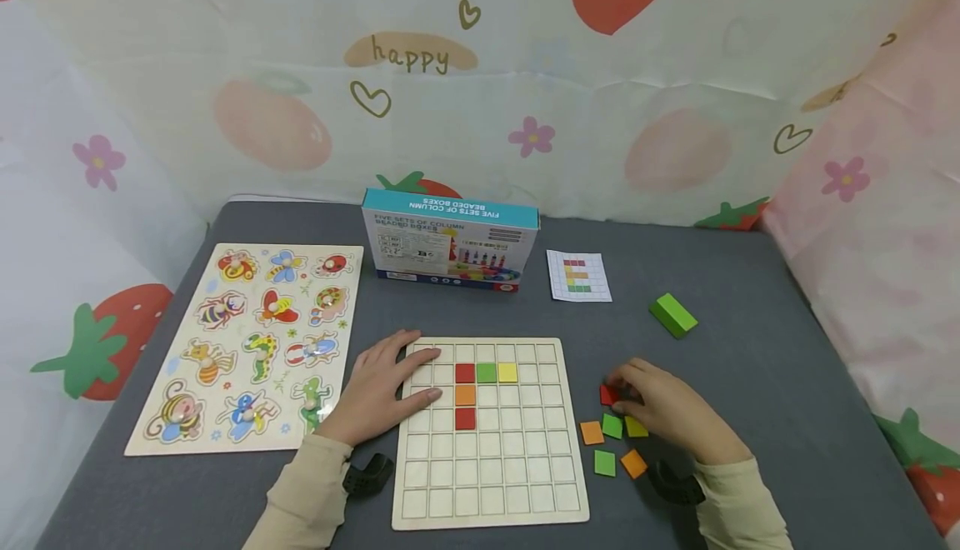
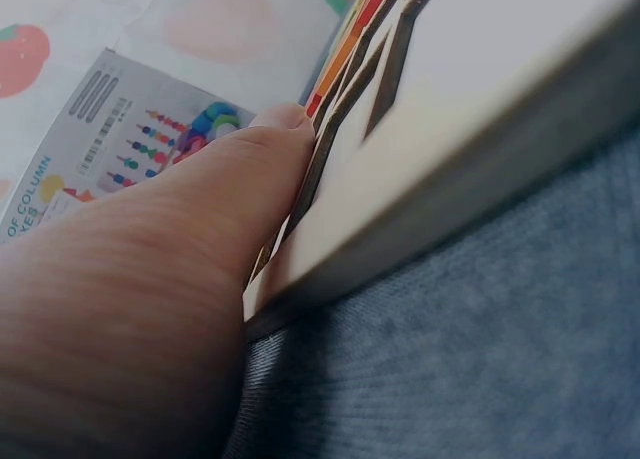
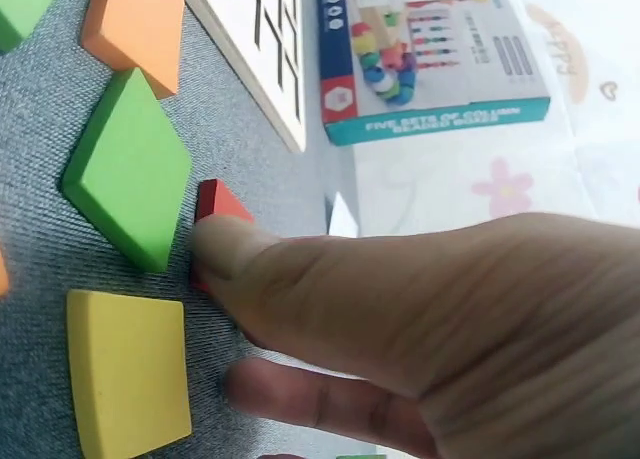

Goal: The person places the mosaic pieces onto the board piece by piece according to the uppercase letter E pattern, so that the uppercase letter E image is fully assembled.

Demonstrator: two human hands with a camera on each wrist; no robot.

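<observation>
Ahead and to the right of the left hand (image 1: 386, 383), a box (image 1: 412, 246) reads "FIVE SETS OF COLUMN BEADED BOXES", upright on its front, upside down on its top. Beyond it, the cloth (image 1: 570, 58) says "happy". The right hand (image 1: 663, 412) pinches a red tile (image 1: 606, 396) under its fingertips, which mostly cover it, so its direction cannot be told. Ahead of that hand, a green block (image 1: 673, 315) slants its long axis from far left to near right. The left hand, fingers spread, rests on the board's (image 1: 491, 523) left edge.
</observation>
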